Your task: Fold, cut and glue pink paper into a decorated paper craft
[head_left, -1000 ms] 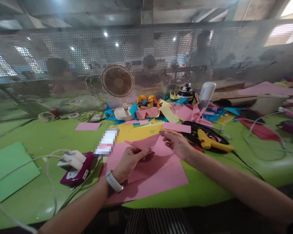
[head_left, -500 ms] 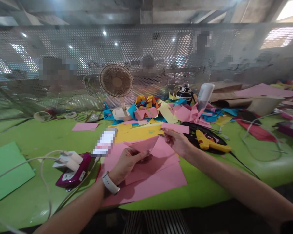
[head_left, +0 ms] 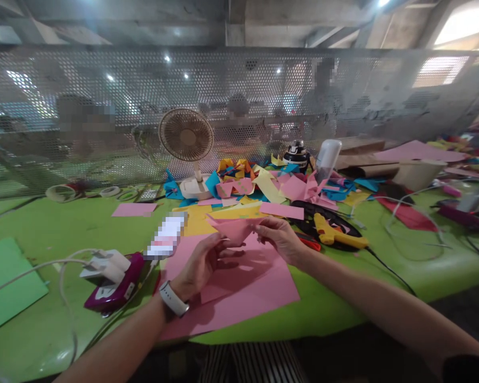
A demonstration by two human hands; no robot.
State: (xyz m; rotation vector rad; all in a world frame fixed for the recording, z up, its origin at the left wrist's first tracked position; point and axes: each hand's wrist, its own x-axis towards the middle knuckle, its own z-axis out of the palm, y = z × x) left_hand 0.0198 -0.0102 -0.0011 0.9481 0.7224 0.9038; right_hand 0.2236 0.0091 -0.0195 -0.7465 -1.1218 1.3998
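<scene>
A folded pink paper piece is held up between both my hands above a stack of pink sheets on the green table. My left hand, with a white watch on the wrist, pinches the piece's lower left side. My right hand grips its right corner with closed fingers. Yellow sheets lie just behind the pink stack.
A yellow glue gun lies on a black mat right of my hands. A purple power strip with white plugs and cables sits at left. A small fan, a heap of coloured paper scraps, tape rolls and a mesh screen stand behind.
My right hand came in from the right and closed on the pink piece's corner. The piece was lifted slightly and both hands hold it now. The view drifted a little.
</scene>
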